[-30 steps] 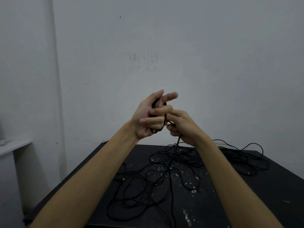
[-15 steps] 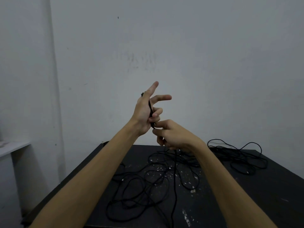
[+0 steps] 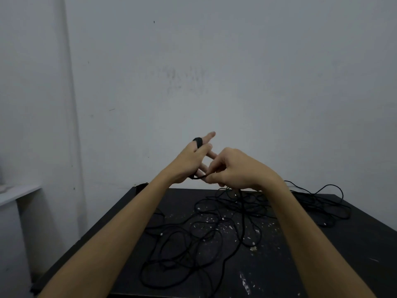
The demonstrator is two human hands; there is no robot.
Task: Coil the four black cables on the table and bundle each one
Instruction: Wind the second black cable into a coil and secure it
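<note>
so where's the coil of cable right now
In the head view it sits centre frame above the table, wound around the left hand as a coil, with the right hand pinching its strand.

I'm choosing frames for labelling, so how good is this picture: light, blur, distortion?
Head view: dim, flat light with no glare; black cables barely separate from the black table. Both hands, left hand and right hand, look slightly soft. Wide-angle lens bows the wall corner.

Two hands: left hand point(image 3: 189, 160), right hand point(image 3: 238, 168). One black table point(image 3: 322, 265). Tangled black cables point(image 3: 193, 239); their number cannot be told.
</note>
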